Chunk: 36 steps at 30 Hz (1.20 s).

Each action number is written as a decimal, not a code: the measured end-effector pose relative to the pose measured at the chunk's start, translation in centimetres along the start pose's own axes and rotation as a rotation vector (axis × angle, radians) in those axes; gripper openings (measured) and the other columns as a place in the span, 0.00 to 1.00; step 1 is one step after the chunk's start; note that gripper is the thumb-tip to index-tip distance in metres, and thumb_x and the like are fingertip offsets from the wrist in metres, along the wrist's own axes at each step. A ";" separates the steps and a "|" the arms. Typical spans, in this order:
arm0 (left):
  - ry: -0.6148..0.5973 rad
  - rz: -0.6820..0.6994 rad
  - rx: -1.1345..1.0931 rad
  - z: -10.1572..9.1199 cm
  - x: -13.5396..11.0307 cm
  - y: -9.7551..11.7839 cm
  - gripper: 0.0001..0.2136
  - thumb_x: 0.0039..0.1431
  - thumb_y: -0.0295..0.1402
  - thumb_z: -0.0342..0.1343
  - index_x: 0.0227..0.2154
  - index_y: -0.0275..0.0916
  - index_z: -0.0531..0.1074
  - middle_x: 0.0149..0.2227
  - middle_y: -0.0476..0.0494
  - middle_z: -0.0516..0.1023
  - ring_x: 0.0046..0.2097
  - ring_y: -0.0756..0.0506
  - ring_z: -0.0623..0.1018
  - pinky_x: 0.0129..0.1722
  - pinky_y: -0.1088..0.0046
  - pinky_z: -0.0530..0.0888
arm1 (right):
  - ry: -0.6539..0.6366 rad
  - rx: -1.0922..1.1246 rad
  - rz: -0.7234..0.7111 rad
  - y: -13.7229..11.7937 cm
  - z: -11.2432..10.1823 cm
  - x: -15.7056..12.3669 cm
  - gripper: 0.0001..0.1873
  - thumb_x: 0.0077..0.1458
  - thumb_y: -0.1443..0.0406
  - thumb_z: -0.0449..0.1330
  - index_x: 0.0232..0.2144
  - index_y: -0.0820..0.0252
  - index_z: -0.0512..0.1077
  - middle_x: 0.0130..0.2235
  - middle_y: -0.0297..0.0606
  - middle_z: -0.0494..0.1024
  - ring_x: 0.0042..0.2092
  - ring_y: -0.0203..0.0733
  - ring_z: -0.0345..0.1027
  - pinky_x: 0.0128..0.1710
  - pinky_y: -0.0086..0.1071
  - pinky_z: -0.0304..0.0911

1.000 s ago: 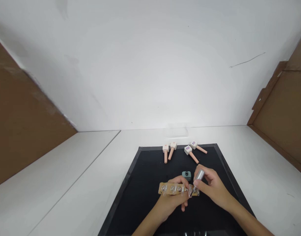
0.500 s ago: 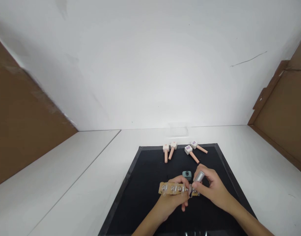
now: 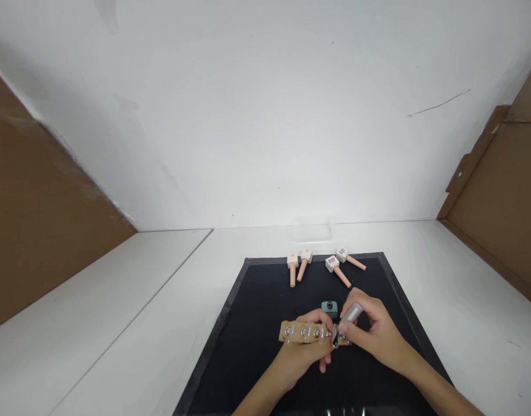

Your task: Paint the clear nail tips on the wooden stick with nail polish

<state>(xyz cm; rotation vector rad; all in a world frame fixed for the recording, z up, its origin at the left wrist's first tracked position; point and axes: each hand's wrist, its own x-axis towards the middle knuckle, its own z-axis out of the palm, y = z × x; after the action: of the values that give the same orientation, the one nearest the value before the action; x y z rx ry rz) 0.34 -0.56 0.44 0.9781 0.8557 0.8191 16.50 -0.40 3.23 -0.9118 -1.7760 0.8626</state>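
My left hand [image 3: 306,349] is closed around a tan strip [image 3: 296,332] that carries several clear nail tips [image 3: 306,331] in a row. In my right hand [image 3: 373,329], fingers pinch the silver cap of a nail polish brush [image 3: 352,312], tilted down toward the strip's right end. Its bristles are hidden at the fingertips. The nail tip [image 3: 335,336] beside my right thumb has a dark mark on it. Just beyond my hands stands a teal nail polish bottle [image 3: 330,309], uncapped, with a dark mouth.
Two white bottles with pink caps [image 3: 293,269] lie at the far edge of the black mat [image 3: 256,300]. Two more with purple labels [image 3: 333,264] lie to their right. A clear tray [image 3: 312,231] sits behind, near the white wall. Brown panels [image 3: 503,185] flank the table.
A dark mark now shows on the nail tip by my right thumb, where it looked clear before. Both hands have barely moved.
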 end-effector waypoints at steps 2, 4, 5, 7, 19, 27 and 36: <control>-0.001 0.013 -0.008 -0.1 0.1 -0.2 0.16 0.35 0.38 0.67 0.20 0.36 0.65 0.13 0.55 0.67 0.15 0.56 0.66 0.12 0.85 0.63 | 0.002 0.000 -0.006 -0.1 0.0 0.0 0.10 0.52 0.63 0.60 0.21 0.59 0.66 0.23 0.30 0.63 0.24 0.34 0.58 0.24 0.28 0.57; 0.000 0.016 -0.009 -0.1 0.0 -0.3 0.16 0.35 0.38 0.67 0.20 0.36 0.65 0.14 0.55 0.67 0.15 0.56 0.65 0.12 0.84 0.63 | 0.005 0.009 -0.002 0.0 -0.1 0.0 0.09 0.52 0.63 0.60 0.23 0.59 0.67 0.23 0.31 0.64 0.25 0.35 0.58 0.24 0.28 0.58; 0.003 0.011 -0.005 -0.1 0.0 -0.3 0.16 0.35 0.39 0.67 0.20 0.36 0.65 0.14 0.55 0.67 0.15 0.56 0.66 0.12 0.84 0.63 | 0.009 0.020 0.002 0.0 -0.1 0.0 0.09 0.52 0.63 0.60 0.23 0.59 0.67 0.24 0.31 0.64 0.25 0.35 0.59 0.24 0.28 0.58; 0.007 -0.004 0.007 0.0 -0.1 -0.1 0.17 0.35 0.40 0.67 0.20 0.36 0.65 0.13 0.55 0.66 0.15 0.56 0.65 0.12 0.84 0.63 | 0.017 0.050 0.013 0.0 -0.1 -0.1 0.08 0.52 0.62 0.60 0.25 0.59 0.68 0.24 0.32 0.65 0.25 0.35 0.59 0.24 0.29 0.59; 0.001 -0.012 0.031 -0.1 -0.1 0.2 0.17 0.36 0.40 0.67 0.21 0.36 0.66 0.13 0.55 0.67 0.16 0.56 0.65 0.13 0.83 0.63 | -0.055 0.298 0.084 0.0 -0.6 -0.3 0.17 0.54 0.51 0.57 0.30 0.59 0.70 0.28 0.34 0.65 0.28 0.37 0.61 0.28 0.30 0.59; 0.021 -0.014 0.003 0.2 -0.1 0.4 0.17 0.33 0.37 0.68 0.20 0.35 0.66 0.13 0.54 0.67 0.16 0.55 0.66 0.13 0.83 0.64 | -0.122 0.196 0.000 -0.6 -0.8 0.0 0.10 0.55 0.59 0.57 0.27 0.59 0.69 0.27 0.34 0.64 0.29 0.38 0.60 0.29 0.32 0.58; 0.014 -0.002 -0.008 0.1 -0.2 0.5 0.16 0.34 0.36 0.68 0.20 0.36 0.66 0.13 0.55 0.66 0.15 0.55 0.66 0.12 0.83 0.63 | -0.124 0.163 -0.022 -0.6 -0.9 0.0 0.05 0.52 0.66 0.56 0.25 0.58 0.68 0.27 0.33 0.63 0.29 0.39 0.60 0.28 0.31 0.57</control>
<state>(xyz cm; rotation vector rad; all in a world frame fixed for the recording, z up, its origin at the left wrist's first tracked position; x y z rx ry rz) 0.28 -0.58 0.96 0.9657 0.8648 0.8284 17.26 -0.55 4.02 -0.7456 -1.7875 1.0529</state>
